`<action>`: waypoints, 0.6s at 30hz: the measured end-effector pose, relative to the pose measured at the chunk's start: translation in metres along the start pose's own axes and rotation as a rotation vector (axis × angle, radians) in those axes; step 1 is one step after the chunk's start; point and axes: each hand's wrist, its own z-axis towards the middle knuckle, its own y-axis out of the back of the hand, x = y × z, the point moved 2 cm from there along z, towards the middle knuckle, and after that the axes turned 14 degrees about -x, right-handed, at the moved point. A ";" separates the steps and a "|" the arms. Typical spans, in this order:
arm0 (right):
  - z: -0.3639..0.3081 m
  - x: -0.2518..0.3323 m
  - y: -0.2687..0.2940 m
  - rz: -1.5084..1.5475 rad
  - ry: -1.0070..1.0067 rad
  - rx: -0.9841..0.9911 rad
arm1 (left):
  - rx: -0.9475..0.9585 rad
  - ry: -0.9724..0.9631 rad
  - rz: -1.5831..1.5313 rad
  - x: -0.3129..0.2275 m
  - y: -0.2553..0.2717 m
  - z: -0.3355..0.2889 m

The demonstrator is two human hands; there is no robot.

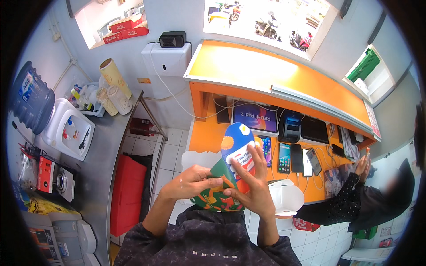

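Observation:
In front of my chest I hold a paper food box (239, 141) with blue, green and orange printed panels, partly folded. My left hand (191, 182) is closed on its left edge, thumb and fingers pinching the green side. My right hand (257, 188) grips the right side, its fingers spread over the blue and white panel and its thumb near the middle fold. Just right of my right hand stands a white paper box (284, 199) with its top open. Behind my left hand lies a white scalloped carton piece (199, 160). The patterned box's underside is hidden.
Several phones (284, 158) with cables lie on the orange counter (202, 133), near a dark printer (290, 126). An orange shelf (230, 57) overhangs it. At left, a metal counter (102, 146) bears a water dispenser (66, 128); a red bin (128, 195) stands below. A co-worker (372, 199) is at right.

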 end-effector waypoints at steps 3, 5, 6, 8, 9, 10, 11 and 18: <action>0.003 0.001 0.004 -0.053 0.054 0.001 | 0.044 0.021 -0.057 0.002 0.000 -0.001; 0.004 0.002 0.004 -0.068 0.096 -0.008 | 0.069 0.019 -0.137 0.002 -0.001 -0.003; 0.004 0.003 0.004 -0.085 0.119 -0.009 | 0.082 0.016 -0.189 0.003 -0.003 -0.003; 0.003 0.004 0.001 -0.101 0.139 -0.001 | 0.104 0.005 -0.240 0.002 -0.005 -0.004; 0.002 0.005 0.000 -0.106 0.147 0.002 | 0.110 -0.002 -0.238 0.001 -0.005 -0.005; 0.001 0.006 -0.001 -0.123 0.161 0.003 | 0.120 -0.025 -0.246 -0.001 -0.005 -0.005; 0.000 0.006 -0.002 -0.134 0.173 -0.001 | 0.126 -0.040 -0.169 -0.002 -0.004 -0.005; -0.009 0.002 -0.004 -0.065 0.172 0.017 | 0.124 -0.282 0.137 -0.015 -0.001 0.000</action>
